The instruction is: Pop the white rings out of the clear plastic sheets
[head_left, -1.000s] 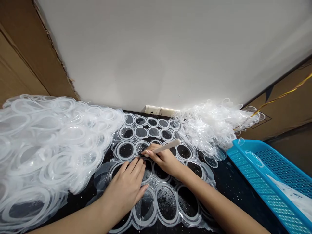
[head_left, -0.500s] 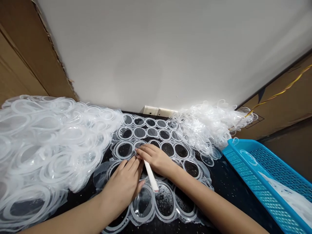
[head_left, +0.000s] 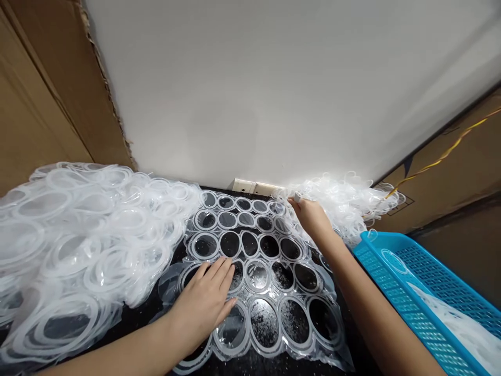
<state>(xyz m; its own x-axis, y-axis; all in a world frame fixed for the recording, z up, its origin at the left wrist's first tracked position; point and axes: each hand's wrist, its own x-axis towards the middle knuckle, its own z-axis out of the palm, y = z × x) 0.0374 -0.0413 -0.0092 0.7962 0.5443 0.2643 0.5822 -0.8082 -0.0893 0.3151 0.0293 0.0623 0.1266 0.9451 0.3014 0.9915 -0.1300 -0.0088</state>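
A clear plastic sheet with rows of round, white-rimmed openings lies on the black, speckled tabletop. My left hand rests flat on its left part, fingers stretched out and the thumb apart. At the far right corner of the sheet, beside a heap of thin clear rings, is my right hand. Its fingers are closed round a white stick, of which only a short end shows. White dust lies in several of the nearer openings.
On the left rises a big pile of similar ring-patterned plastic sheets. A blue basket with white plastic pieces in it stands at the right. A white wall, a socket strip and cardboard border the workspace.
My right hand has moved away from the left one, to the far right, taking the white stick with it. My left hand stays on the sheet. The view has shifted slightly.
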